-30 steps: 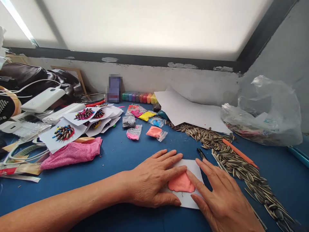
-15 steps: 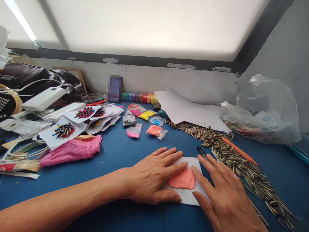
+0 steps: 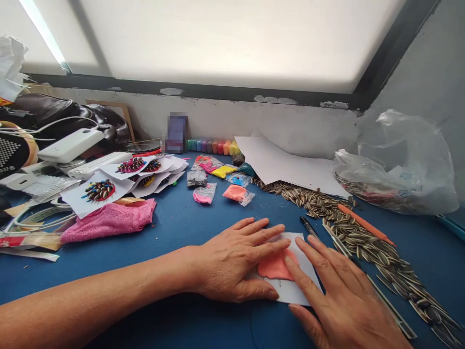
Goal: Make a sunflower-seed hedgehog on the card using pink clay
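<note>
Head view faces forward; tabletop (image 3: 178,220) lies below.

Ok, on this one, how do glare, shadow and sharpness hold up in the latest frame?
Head view: the window is washed out to near white; head view: soft dark shadow on the blue tabletop below the left hand; head view: pale highlights on the plastic bag; head view: pixelation masks the upright purple-blue object; head view: coral clay reads clearly.

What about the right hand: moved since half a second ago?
Yes: the right hand has shifted slightly left and nearer the wearer, judged against the pen.
</note>
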{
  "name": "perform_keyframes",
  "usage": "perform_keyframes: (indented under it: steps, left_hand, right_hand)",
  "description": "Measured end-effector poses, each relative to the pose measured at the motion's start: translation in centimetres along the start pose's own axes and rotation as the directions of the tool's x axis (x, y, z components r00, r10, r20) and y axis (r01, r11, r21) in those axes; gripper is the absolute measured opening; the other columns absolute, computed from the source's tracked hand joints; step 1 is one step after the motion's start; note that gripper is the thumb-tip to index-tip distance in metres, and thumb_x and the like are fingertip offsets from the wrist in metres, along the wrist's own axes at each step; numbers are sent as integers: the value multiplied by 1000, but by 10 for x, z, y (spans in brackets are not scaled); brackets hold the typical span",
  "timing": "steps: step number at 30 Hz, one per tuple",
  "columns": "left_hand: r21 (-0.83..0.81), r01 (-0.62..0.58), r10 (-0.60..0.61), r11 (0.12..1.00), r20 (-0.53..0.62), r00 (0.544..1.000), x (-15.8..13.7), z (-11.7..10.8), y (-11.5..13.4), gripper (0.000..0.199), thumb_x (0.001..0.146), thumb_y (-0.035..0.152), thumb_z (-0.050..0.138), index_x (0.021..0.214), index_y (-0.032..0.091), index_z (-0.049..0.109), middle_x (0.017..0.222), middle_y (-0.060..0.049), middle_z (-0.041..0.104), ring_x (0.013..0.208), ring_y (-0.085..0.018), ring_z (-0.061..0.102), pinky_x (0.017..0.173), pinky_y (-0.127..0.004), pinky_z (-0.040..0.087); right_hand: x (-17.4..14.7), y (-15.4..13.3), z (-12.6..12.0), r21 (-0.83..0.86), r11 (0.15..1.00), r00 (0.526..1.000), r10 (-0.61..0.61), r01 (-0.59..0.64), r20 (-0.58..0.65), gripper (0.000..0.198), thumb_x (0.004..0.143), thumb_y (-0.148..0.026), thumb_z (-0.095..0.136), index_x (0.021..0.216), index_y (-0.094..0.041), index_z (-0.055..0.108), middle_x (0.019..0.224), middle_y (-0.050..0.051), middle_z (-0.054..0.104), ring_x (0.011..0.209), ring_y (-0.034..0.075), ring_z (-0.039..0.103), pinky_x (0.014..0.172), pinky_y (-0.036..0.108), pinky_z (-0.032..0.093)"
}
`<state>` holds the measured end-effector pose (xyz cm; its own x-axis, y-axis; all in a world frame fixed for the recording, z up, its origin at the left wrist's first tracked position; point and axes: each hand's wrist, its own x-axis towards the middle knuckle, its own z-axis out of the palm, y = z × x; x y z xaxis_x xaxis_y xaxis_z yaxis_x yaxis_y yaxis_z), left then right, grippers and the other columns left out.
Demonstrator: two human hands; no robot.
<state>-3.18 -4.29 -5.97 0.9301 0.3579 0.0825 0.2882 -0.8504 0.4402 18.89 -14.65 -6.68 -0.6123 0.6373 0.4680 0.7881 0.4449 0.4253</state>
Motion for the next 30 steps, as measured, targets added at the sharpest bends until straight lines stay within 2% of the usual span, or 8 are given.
perform_keyframes:
  steps: [11,16,22,27,30]
  left_hand:
    - [-5,-2,3,1000,36,999,1,-5,1,76,91,63,46,152,23,28,160,-6,19,149,-31,11,121,-52,14]
    - [8,10,-11,1000,66,998,1,-6,1,76,91,64,44,154,26,24,161,-5,15,149,-30,9,122,-50,11]
    - [15,9,-10,1000,87,996,1,-8,4,64,93,61,43,150,35,32,162,-5,6,149,-30,6,121,-51,11]
    - [13,9,-10,1000,105,994,2,-10,6,62,94,61,40,150,36,31,162,-8,9,149,-32,6,120,-54,12]
    - [13,4,-6,1000,107,994,2,-10,5,62,94,61,41,150,37,31,162,-8,10,149,-32,7,120,-55,12]
  right_hand:
    - [-6,2,1,-53,999,999,-7,10,54,51,93,-45,47,127,-11,62,131,19,63,120,32,59,90,44,50]
    - [-1,2,1,-61,998,1000,28,-27,14,49,96,-41,38,118,-9,67,124,18,67,113,30,63,86,42,51]
    - [1,4,0,-89,995,999,38,-40,-21,49,96,-40,37,104,-7,72,117,21,70,108,34,64,83,46,50]
    - [-3,-1,2,-78,997,1000,18,-19,-21,49,95,-40,40,109,-4,70,118,22,68,111,34,62,84,45,50]
    - [-7,-3,5,-28,998,998,56,-56,-16,49,94,-43,42,117,-8,68,125,19,66,116,32,60,89,43,50]
